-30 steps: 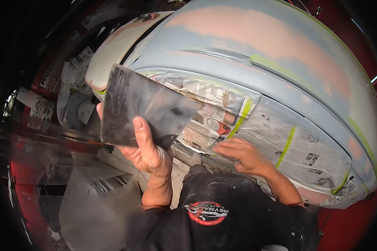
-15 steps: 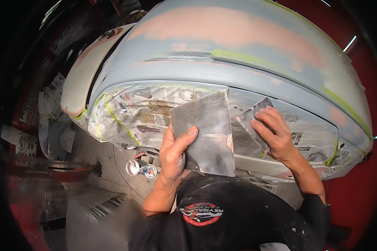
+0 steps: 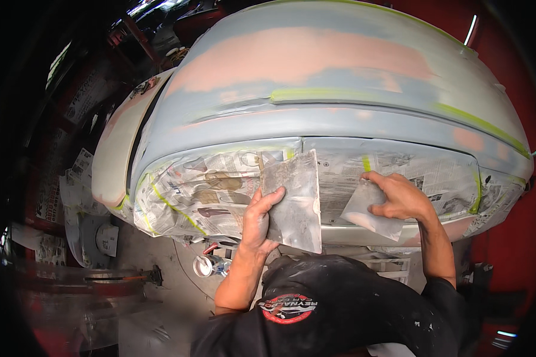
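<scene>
My left hand [image 3: 257, 220] grips a flat, smeared grey mixing board [image 3: 295, 202] by its left edge, thumb across its face. In my right hand [image 3: 404, 199] is a smaller grey putty spreader [image 3: 368, 208], pinched between thumb and fingers at its right side and tilted. A gap separates the spreader from the board. Both are held in front of the car's side, where newspaper masking [image 3: 339, 178] covers the window areas. Beyond lies the car roof [image 3: 238, 125], patched in grey and pink-orange, with a yellow-green tape strip [image 3: 315, 95] along it.
Below and left of my left hand, an open can [image 3: 203, 266] stands on the concrete floor [image 3: 178, 271]. A loose grey body panel [image 3: 86, 232] with paper on it is at the left. A red wall [image 3: 512, 250] rises at the right.
The spreader has dropped and turned so its broad face shows, and my right hand has shifted slightly right. The board has turned and moved left and down in view. The view itself has shifted.
</scene>
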Motion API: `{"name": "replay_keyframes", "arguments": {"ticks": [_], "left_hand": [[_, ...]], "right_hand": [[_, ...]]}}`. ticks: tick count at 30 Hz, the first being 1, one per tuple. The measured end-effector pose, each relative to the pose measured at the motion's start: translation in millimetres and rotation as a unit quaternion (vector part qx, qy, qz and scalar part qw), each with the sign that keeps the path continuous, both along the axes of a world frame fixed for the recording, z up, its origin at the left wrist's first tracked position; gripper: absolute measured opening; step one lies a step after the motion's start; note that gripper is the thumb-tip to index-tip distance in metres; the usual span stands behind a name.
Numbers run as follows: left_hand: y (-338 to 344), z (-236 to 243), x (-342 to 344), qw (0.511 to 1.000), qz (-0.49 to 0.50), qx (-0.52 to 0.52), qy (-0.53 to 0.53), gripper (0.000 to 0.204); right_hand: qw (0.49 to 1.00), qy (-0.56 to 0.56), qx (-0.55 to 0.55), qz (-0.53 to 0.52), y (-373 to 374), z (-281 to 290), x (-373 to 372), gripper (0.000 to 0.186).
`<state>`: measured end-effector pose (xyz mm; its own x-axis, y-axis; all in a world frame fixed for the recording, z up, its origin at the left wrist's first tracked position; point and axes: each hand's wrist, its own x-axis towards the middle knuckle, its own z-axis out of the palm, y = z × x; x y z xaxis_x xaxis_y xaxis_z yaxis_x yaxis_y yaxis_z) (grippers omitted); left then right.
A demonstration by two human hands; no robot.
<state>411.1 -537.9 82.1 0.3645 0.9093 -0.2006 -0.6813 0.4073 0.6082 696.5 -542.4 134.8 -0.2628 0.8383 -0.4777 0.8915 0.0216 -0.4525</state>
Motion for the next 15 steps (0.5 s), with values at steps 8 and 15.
{"name": "replay_keyframes", "arguments": {"ticks": [8,15], "left_hand": [[11,-21,27,0.976,0.216,0.036,0.011,0.036],[-18,-27,74,0.973,0.226,0.005,0.044,0.039]], "right_hand": [[0.584,0.701,0.185,-0.366,-12,-86,-16,0.045],[0.666,0.609,0.238,-0.359,-26,-125,-74,0.048]]}}
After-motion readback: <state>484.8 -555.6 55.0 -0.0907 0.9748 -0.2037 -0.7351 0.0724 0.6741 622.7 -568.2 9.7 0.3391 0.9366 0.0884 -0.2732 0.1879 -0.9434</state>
